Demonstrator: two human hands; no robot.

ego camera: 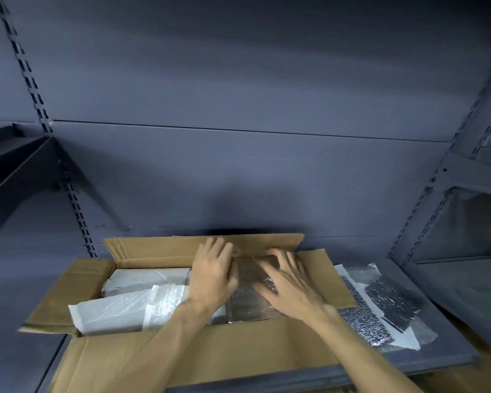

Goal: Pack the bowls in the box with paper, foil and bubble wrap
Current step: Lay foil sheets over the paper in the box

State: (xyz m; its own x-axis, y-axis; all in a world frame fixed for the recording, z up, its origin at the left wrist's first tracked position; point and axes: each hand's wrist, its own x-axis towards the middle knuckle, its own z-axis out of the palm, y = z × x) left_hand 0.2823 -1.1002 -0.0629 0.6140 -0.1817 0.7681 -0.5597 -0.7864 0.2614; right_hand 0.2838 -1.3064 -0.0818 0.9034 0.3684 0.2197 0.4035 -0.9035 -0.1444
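matt brown cardboard box (pixel 238 353), crinkled shiny foil (pixel 250 304), translucent white bubble wrap (pixel 119 310)

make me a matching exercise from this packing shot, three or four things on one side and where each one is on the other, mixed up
Things
1. foil sheet
2. white wrapped bundles
3. loose foil and paper pieces
4. back flap

Places
A. on the shelf, right of the box
B. in the box's left part
C. standing up at the box's far side
D. in the box under the left hand and right hand

Pairs: 1-D, 2-B, 3-A, 4-C
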